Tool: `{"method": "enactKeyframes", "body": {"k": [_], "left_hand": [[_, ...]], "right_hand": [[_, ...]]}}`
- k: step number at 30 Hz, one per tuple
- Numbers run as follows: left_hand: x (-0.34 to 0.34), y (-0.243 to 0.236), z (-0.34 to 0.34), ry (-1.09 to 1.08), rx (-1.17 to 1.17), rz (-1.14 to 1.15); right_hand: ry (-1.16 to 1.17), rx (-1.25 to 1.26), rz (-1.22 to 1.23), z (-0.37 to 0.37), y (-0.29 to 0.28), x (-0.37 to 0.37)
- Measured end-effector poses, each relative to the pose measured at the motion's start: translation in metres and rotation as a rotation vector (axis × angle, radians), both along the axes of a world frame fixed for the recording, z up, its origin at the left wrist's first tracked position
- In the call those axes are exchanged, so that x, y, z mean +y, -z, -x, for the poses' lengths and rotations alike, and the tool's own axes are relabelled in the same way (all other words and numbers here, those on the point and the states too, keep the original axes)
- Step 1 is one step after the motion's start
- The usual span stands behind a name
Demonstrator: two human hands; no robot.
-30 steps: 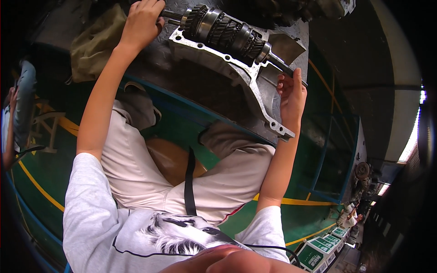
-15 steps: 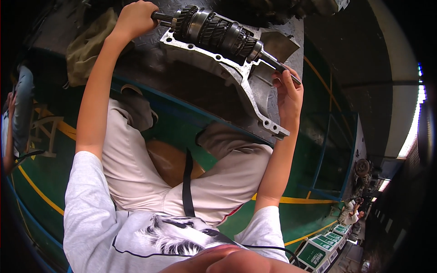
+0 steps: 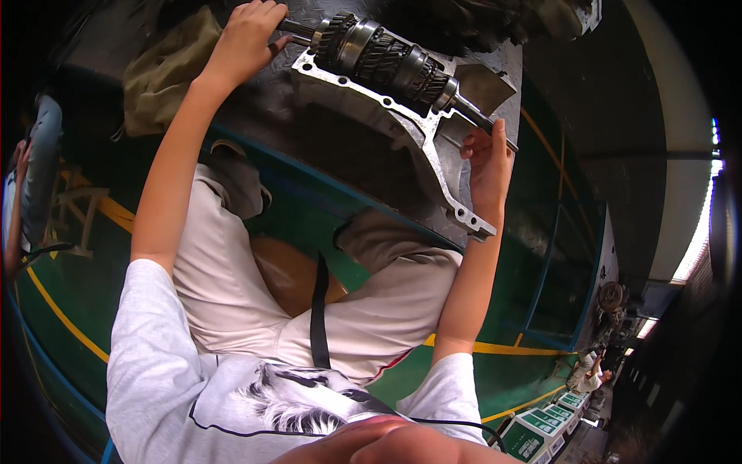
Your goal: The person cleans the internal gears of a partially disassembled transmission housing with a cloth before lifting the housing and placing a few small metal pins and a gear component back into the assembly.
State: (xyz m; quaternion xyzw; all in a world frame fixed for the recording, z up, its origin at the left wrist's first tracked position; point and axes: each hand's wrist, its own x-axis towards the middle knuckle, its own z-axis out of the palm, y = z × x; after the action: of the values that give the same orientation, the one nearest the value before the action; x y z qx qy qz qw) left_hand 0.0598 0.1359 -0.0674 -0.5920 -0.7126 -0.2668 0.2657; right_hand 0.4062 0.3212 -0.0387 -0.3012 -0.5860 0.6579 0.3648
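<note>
A steel gear shaft (image 3: 382,58) with several toothed gears lies across an open half of a silver metal gearbox case (image 3: 402,112). My left hand (image 3: 249,42) is at the shaft's thin left end, fingers over it and thumb below. At the other end, my right hand (image 3: 490,166) has its fingers around the plain rod, one finger pointing up along it. The fingers' undersides are partly hidden. A flange of the case reaches down beside my right wrist.
The case rests on a metal-topped bench (image 3: 325,158) with a blue edge. A crumpled olive cloth (image 3: 166,77) hangs at its left. Dark machinery (image 3: 502,15) stands at the back. A brown stool (image 3: 282,271) shows between my legs; green boxes (image 3: 541,425) stand lower right.
Shaft, case and bench sit slightly further right in the picture. My left thumb now shows apart below the shaft end. A finger of my right hand has straightened upward at the rod.
</note>
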Motion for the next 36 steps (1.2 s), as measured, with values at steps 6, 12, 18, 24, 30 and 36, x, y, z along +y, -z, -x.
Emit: {"method": "enactKeyframes", "body": {"k": [6,12,18,24,30,36], "left_hand": [[0.013,0.007,0.006,-0.109,-0.012,-0.005],[0.024,0.013,0.007,-0.179,-0.013,-0.060],[0.021,0.007,0.025,-0.222,-0.107,0.128],[0.020,0.017,0.006,-0.130,0.023,-0.142],[0.022,0.019,0.005,-0.188,0.065,-0.277],[0.024,0.026,0.028,-0.201,0.075,-0.169]], "right_hand": [[0.075,0.040,-0.047,0.005,-0.001,-0.004],[0.055,0.093,-0.009,0.001,0.004,0.000],[-0.100,0.130,-0.093,-0.001,0.010,0.010],[0.003,0.073,-0.098,-0.001,0.009,0.009],[0.153,-0.023,-0.056,0.000,-0.001,0.003],[0.088,-0.002,-0.026,-0.002,-0.001,0.008]]}}
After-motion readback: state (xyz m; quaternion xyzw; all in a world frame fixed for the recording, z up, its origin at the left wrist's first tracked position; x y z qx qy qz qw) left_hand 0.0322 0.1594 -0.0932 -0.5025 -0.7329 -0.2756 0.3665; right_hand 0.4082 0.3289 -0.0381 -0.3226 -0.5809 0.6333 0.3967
